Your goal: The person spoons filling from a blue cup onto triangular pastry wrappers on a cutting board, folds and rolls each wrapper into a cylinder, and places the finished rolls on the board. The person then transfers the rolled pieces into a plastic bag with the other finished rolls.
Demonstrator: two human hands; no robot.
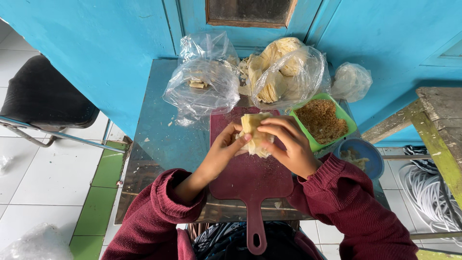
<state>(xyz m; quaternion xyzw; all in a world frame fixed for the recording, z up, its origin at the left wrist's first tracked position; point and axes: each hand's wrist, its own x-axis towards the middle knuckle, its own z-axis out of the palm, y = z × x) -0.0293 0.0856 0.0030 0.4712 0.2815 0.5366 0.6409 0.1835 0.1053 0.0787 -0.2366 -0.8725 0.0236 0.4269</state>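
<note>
Both of my hands hold a pale yellow folded sheet of dough or tofu skin (255,129) just above a dark red cutting board (250,180) with a handle toward me. My left hand (222,153) pinches its left edge with thumb and fingers. My right hand (288,144) wraps over its right side. I wear dark red sleeves. The board lies on a shiny metal table (161,144).
Behind the board lie clear plastic bags (204,82) and a bag of pale sheets (284,72). A green tray of brown crumbs (323,121) and a blue bowl (363,154) stand at the right. A black chair (45,98) is left, a wooden bench (440,130) right.
</note>
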